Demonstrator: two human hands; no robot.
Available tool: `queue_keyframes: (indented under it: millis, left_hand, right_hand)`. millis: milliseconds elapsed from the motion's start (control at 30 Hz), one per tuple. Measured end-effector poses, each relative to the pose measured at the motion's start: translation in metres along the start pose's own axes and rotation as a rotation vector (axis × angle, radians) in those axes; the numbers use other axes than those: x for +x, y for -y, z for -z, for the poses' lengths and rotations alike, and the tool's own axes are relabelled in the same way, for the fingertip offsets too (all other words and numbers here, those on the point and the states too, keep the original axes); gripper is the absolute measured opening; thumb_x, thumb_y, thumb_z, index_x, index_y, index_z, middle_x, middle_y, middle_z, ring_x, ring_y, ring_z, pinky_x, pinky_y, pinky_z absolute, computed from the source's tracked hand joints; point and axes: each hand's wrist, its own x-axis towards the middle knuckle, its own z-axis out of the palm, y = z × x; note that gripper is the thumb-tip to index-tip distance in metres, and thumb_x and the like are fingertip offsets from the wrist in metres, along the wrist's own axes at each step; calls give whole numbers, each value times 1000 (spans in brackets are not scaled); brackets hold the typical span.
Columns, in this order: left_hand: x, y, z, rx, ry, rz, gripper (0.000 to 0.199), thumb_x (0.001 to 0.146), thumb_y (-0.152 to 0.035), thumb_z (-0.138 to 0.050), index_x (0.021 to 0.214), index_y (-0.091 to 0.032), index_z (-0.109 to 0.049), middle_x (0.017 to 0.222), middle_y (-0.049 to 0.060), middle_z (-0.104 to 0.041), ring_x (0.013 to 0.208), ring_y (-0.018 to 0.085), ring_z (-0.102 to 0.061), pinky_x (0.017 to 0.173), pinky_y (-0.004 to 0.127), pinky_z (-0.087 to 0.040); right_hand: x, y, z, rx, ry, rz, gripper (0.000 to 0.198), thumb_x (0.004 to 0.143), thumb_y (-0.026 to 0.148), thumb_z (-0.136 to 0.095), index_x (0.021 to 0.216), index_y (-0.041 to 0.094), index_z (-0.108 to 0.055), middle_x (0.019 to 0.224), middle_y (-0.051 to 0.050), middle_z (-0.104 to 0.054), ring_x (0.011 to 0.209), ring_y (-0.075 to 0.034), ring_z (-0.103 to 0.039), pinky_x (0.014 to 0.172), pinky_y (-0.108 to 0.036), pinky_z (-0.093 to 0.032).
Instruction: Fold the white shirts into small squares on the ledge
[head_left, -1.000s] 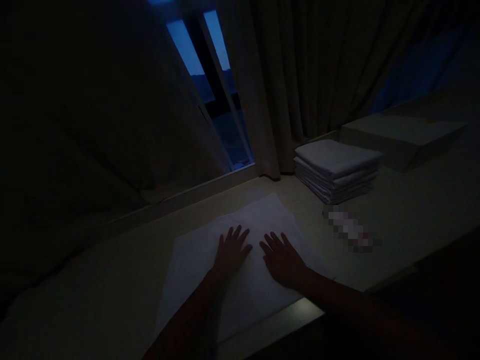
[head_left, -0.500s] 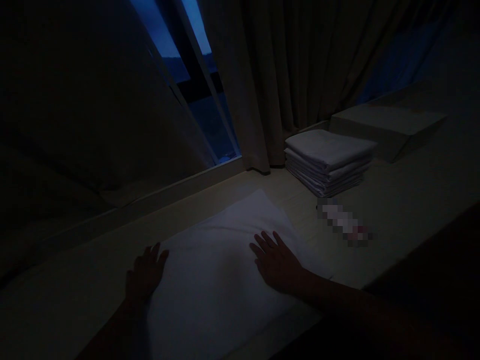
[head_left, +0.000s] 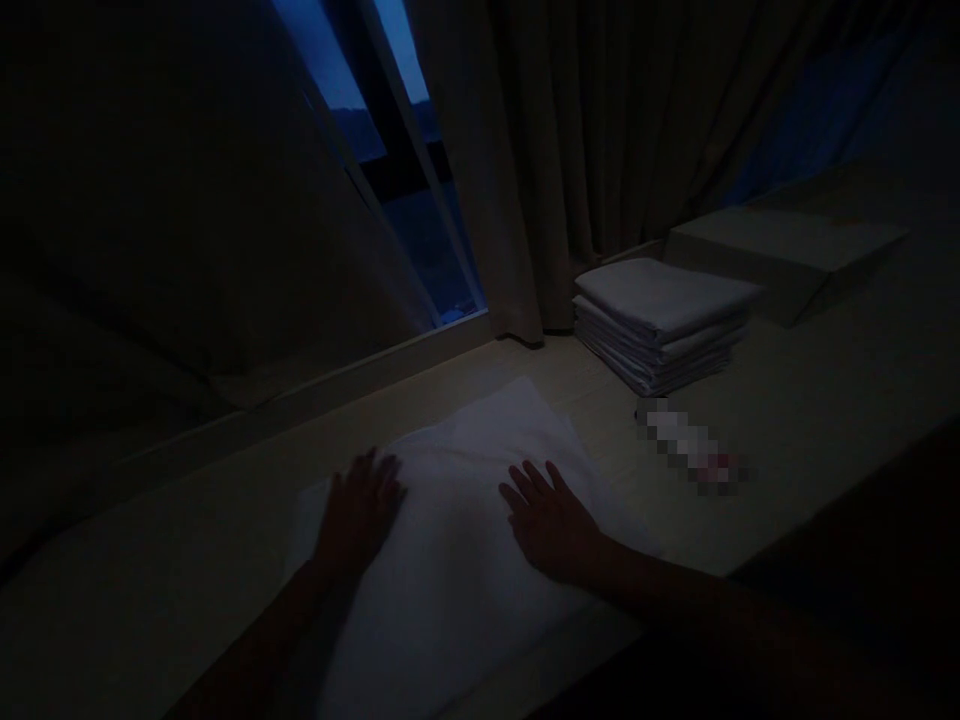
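Note:
A white cloth lies spread on the pale ledge, with slight wrinkles near its far part. My left hand is over the cloth's left side, fingers stretched forward and holding nothing; the dim light blurs them a little. On the cloth's right part my right hand lies flat with its fingers spread. A stack of folded white cloths stands beyond the spread cloth to the right.
A blurred-out item lies right of the cloth. Behind the stack is a low box-like block. Long curtains hang along a window at the back. The ledge's front edge runs along the lower right.
My left hand has moved right from the cloth's left edge onto the cloth, uncovering its left corner. My right hand has stayed in place.

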Motion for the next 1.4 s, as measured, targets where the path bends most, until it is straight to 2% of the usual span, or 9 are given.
queue_keyframes:
  millis: [100, 200, 367, 467, 567, 700, 900, 1133, 1400]
  left_hand:
    - [23, -59, -4, -61, 94, -274, 54, 95, -52, -27, 147, -37, -26, 160, 0, -17, 146, 26, -12, 116, 53, -12]
    - [52, -95, -12, -137, 124, -221, 57, 94, -55, -22, 149, -39, -20, 160, 2, -14, 146, 29, -12, 113, 57, -16]
    - [98, -105, -17, -197, 144, -35, 64, 93, -60, -18, 151, -32, -19, 160, 9, -15, 145, 34, -15, 110, 62, -17]
    - [95, -101, -11, -200, 118, -5, 65, 93, -59, -18, 151, -29, -20, 160, 10, -15, 145, 34, -14, 111, 63, -15]
    - [53, -84, -5, -189, 33, 8, 63, 94, -55, -19, 151, -26, -18, 160, 8, -12, 147, 29, -9, 114, 58, -14]
    - [-57, -22, -14, -110, 29, 88, 60, 95, -50, -21, 151, -30, -18, 161, 3, -6, 148, 26, -3, 115, 58, -10]
    - [-204, 59, -42, -146, 125, 423, 60, 94, -48, -16, 151, -28, -21, 159, 4, -18, 147, 24, -13, 115, 54, -18]
    - [-216, 46, -37, -166, 4, 487, 59, 93, -45, -24, 149, -26, -27, 156, 3, -29, 145, 21, -20, 116, 48, -19]
    - [-222, 41, -27, -80, -172, 584, 60, 89, -42, -27, 134, -10, -52, 141, 14, -51, 133, 26, -43, 114, 43, -28]
  right_hand:
    - [0, 1, 3, 6, -11, -5, 48, 100, 35, -32, 144, 21, -40, 153, -8, -32, 143, -29, -20, 116, -55, -10]
    - [0, 1, 6, 9, -34, -2, 47, 99, 34, -34, 143, 19, -41, 152, -10, -33, 143, -30, -21, 115, -56, -11]
    - [-2, -3, 12, 21, -39, 23, 48, 98, 35, -35, 142, 18, -41, 152, -12, -33, 142, -30, -22, 115, -56, -12]
    - [-3, -3, 14, 22, -30, 11, 48, 98, 36, -34, 142, 18, -41, 152, -11, -32, 142, -29, -22, 115, -56, -12]
    - [-2, -3, 12, 27, -20, 18, 48, 98, 36, -33, 142, 18, -41, 152, -11, -33, 142, -29, -23, 115, -55, -11]
    - [6, -19, 8, 21, -14, 14, 52, 98, 45, -33, 143, 20, -40, 153, -10, -32, 143, -28, -20, 116, -53, -9]
    - [18, -71, 4, -31, -17, -271, 67, 96, 59, -24, 147, 16, -35, 154, -13, -29, 144, -30, -16, 114, -56, -6]
    - [10, -82, -7, -103, -132, -231, 64, 98, 56, -21, 145, 15, -38, 153, -14, -31, 143, -27, -19, 113, -53, -12]
    - [-24, -81, 10, -26, -455, -240, 58, 97, 46, -23, 129, 11, -56, 138, -18, -51, 129, -30, -44, 107, -54, -32]
